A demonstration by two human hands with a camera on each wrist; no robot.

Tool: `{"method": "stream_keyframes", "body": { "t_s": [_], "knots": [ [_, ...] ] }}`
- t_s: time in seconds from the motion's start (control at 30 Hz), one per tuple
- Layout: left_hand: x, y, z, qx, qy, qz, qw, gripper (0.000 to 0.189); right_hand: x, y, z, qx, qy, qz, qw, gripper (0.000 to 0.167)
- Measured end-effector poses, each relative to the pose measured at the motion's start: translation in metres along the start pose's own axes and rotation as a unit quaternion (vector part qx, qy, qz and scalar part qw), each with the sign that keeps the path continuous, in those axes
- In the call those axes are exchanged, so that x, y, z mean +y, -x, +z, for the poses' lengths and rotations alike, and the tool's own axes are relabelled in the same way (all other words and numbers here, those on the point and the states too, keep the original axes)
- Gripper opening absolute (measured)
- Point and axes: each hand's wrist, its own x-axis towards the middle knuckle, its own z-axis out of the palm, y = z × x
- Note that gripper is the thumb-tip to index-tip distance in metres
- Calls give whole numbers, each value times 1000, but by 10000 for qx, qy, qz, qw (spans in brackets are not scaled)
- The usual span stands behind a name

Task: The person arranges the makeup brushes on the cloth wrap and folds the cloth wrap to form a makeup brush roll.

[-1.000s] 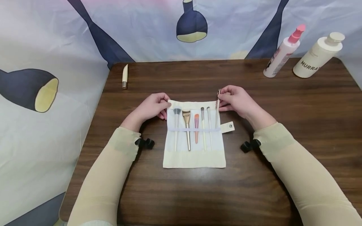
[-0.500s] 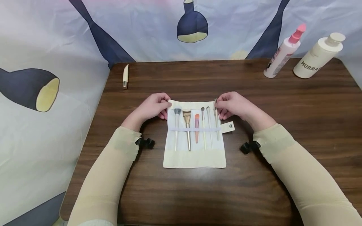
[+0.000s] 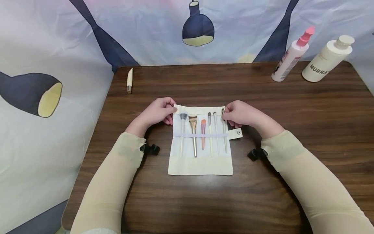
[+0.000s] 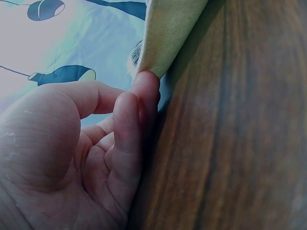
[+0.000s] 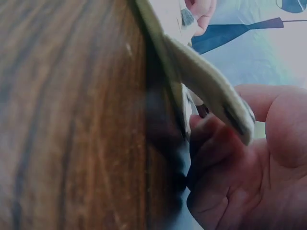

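Note:
A cream fabric brush roll [image 3: 201, 165] lies unrolled, several makeup brushes held under its pale elastic band. My left hand [image 3: 159, 112] pinches the roll's upper left corner between thumb and fingers; the left wrist view shows the cloth edge [image 4: 168, 38] lifted there. At the upper right, my right hand [image 3: 242, 113] pinches the top of a thin makeup brush [image 3: 225, 139], whose handle passes under the band. Beside it are two slim brushes, a short pink brush [image 3: 203, 136], a flat gold brush [image 3: 194, 139] and a fluffy grey-tipped brush [image 3: 182, 130].
The roll's snap strap [image 3: 235, 133] sticks out to the right, below my right hand. A folding knife-shaped cream object [image 3: 130, 80] lies at the back left of the wooden table [image 3: 201, 201]. A pink-capped bottle [image 3: 290, 60] and a white bottle [image 3: 327, 60] stand back right.
My right hand has moved down towards me, sliding the thin brush further under the elastic band. The left hand has stayed on its corner.

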Motion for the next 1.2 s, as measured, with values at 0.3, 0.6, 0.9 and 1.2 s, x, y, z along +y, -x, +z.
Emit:
{"method": "stream_keyframes", "body": {
  "t_s": [0.3,0.6,0.9,1.2],
  "knots": [
    [-4,-2,4,27,45,47,10000,17,-1,4,6,102,780,-102,9968,35],
    [0,-1,1,138,11,119,9998,17,-4,5,4,177,1228,-219,9920,29],
    [-3,-2,2,66,-3,51,10000,18,-2,8,1,-142,1191,-316,9923,29],
    [0,0,-1,18,31,-24,10000,20,-1,25,-27,-1291,1253,-392,9829,34]
  ]
}}
